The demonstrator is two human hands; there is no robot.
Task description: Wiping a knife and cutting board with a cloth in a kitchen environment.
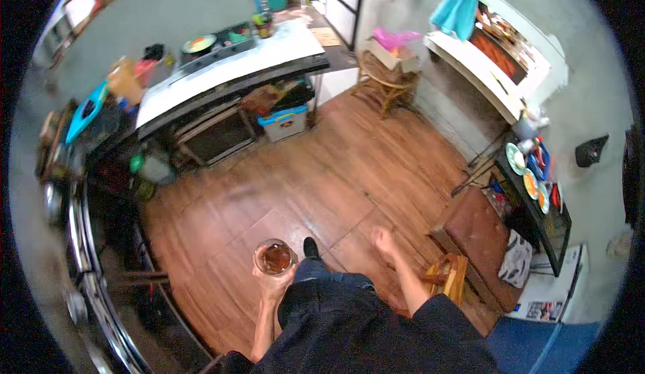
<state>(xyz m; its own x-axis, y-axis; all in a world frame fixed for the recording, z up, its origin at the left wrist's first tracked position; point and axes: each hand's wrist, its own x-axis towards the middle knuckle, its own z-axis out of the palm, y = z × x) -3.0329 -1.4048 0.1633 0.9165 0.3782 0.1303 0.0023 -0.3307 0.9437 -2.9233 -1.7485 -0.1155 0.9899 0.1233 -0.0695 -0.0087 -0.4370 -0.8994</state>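
Observation:
My left hand [272,282] grips a round clear glass [260,259] in front of my body, left of my dark shoe [310,247]. Amber-brown liquid [276,257] shows through the glass's open top. Out to the right, my right hand [385,241] hangs over the wood-look floor [312,182], blurred, with fingers curled in and nothing visible in it. A wooden chair or stool [451,278] stands below and right of that hand, close to my right forearm.
A white-topped counter [237,79] holds a sink or stove unit with a plate [199,44]. Beneath it sits a lidded plastic bin [284,123]. A rattan stool [385,79] carries a box. At right are a brown padded seat [476,238] and a dark table [546,230] with plates.

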